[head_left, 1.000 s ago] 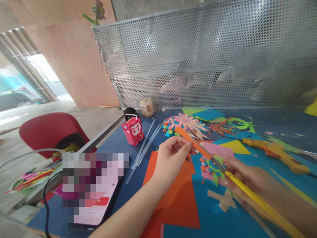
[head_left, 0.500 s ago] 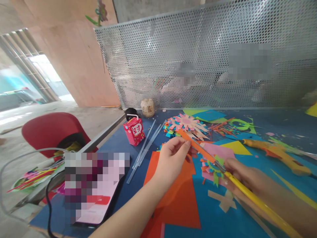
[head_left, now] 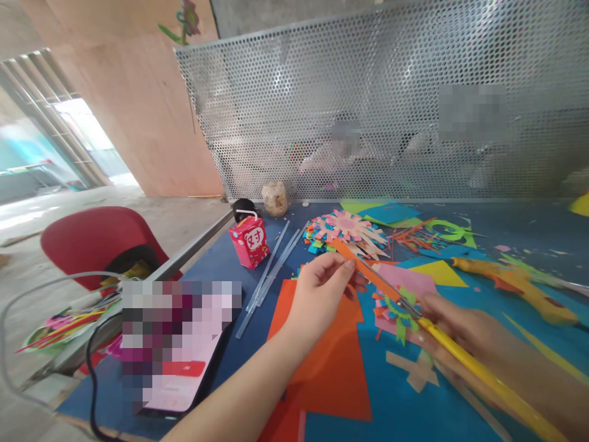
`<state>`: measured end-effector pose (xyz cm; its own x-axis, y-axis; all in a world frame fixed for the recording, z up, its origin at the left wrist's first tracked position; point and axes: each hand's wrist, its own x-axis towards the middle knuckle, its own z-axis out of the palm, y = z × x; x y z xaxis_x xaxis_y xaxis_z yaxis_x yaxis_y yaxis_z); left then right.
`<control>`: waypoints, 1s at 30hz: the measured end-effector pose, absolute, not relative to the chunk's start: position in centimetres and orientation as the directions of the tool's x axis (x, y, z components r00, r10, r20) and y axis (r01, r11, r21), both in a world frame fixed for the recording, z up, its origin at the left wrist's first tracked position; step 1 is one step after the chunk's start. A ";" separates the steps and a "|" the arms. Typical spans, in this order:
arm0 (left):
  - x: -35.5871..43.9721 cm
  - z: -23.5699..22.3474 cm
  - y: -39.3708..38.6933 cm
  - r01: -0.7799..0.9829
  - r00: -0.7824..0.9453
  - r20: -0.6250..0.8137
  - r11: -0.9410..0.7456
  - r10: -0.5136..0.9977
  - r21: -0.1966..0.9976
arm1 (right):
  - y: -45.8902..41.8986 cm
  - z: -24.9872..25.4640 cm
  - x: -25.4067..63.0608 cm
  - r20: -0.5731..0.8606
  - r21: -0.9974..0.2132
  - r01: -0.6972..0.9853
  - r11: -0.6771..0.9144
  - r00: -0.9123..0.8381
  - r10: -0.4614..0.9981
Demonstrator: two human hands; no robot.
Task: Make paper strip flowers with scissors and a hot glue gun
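My left hand (head_left: 322, 291) is closed, pinching an orange paper strip (head_left: 375, 277) between thumb and fingertips above the table. In my right hand (head_left: 464, 328) is a pair of scissors (head_left: 444, 341) with yellow handles. Their metal blades lie along the strip's lower right end, and my right fingers are partly blurred. Just below the blades, a small fringed paper flower (head_left: 396, 313) rests on pink paper (head_left: 407, 279). Under my left wrist lies a sheet of orange paper (head_left: 340, 368). A beige paper cross (head_left: 416, 370) sits on the blue paper (head_left: 350, 428).
A yellow hot glue gun (head_left: 524, 288) lies at right. Behind my hands is a pile of fringed paper flowers (head_left: 345, 226). Clear glue sticks (head_left: 276, 270), a red drink carton (head_left: 249, 244) and a phone (head_left: 184, 368) are at left. A perforated metal panel (head_left: 299, 80) borders the back.
Both hands stay nearly where they were, with the strip and scissors in almost the same position. The view has shifted very slightly.
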<state>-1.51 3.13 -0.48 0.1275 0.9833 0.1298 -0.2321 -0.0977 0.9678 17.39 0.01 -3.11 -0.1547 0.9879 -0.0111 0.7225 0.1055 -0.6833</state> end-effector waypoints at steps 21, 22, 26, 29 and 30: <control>-1.2 -0.7 3.0 -0.180 0.132 0.143 -0.119 0.981 0.977 | -0.8 -2.4 16.5 -0.013 -0.744 0.660 0.101 -0.166 0.986; -1.2 -0.7 3.0 -0.178 0.133 0.145 -0.120 0.980 0.977 | -0.9 -2.3 16.4 -0.009 -0.744 0.662 0.095 -0.152 0.988; -1.3 -0.7 3.1 -0.183 0.132 0.148 -0.123 0.980 0.975 | -0.7 -2.3 16.7 -0.020 -0.731 0.675 0.098 -0.164 0.986; -1.2 -0.6 3.1 -0.187 0.127 0.145 -0.120 0.981 0.975 | -0.5 -2.4 16.9 -0.049 -0.735 0.670 0.103 -0.203 0.978; -1.2 -0.6 3.0 -0.188 0.126 0.145 -0.120 0.981 0.975 | -0.5 -2.3 16.9 -0.034 -0.736 0.667 0.112 -0.202 0.979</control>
<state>-1.19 3.03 -0.57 0.1261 0.9814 0.1447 -0.1877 -0.1197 0.9749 16.90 -0.49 -2.31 -0.2018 0.9788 -0.0340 0.6673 0.1120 -0.7363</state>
